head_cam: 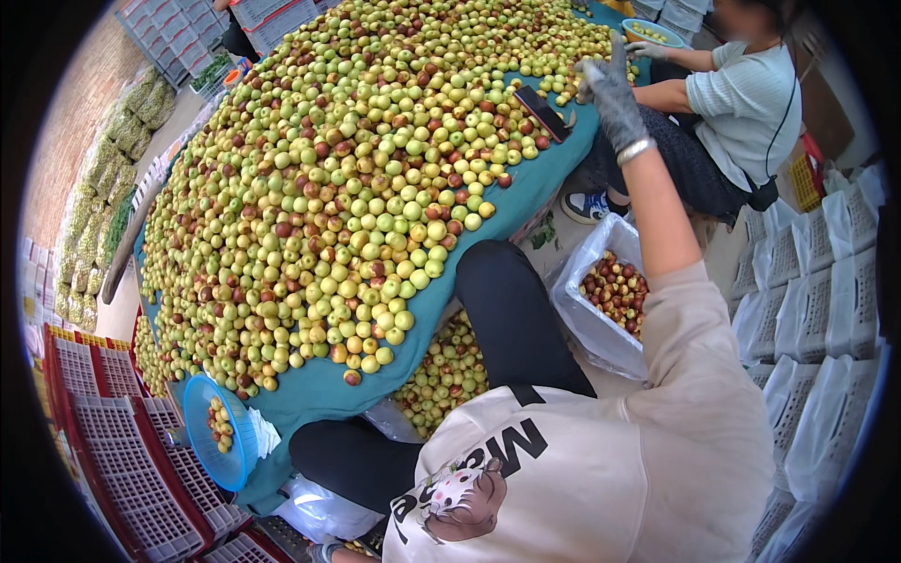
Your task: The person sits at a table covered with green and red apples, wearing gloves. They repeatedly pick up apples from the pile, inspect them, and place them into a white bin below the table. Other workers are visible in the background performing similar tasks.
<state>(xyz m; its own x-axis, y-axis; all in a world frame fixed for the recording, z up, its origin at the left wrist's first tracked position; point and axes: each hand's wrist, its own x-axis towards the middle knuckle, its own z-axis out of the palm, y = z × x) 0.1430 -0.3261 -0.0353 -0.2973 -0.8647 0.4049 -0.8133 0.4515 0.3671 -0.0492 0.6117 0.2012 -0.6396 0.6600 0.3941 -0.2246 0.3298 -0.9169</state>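
Note:
A heap of green and reddish-brown jujubes (338, 204) covers a table draped in green cloth (486, 232) before me. My right hand (612, 102), in a grey glove with a bracelet at the wrist, is raised over the heap's right edge. Its index finger is extended and the fingers are apart; no held thing can be made out. Just left of it, a dark phone (542, 112) lies among the fruit at the cloth's edge. Only the gloved wrist part of my left hand (324, 551) shows at the bottom edge, near a plastic-lined crate; its fingers are hidden.
A co-worker (739, 112) sits at the right beside a bowl (653, 32). A lined crate (598, 352) holds red jujubes. A blue basket (243, 450) stands front left. Stacked crates (809, 302) line the right; more crates (134, 450) stand left. Jujubes (450, 376) lie beneath the cloth.

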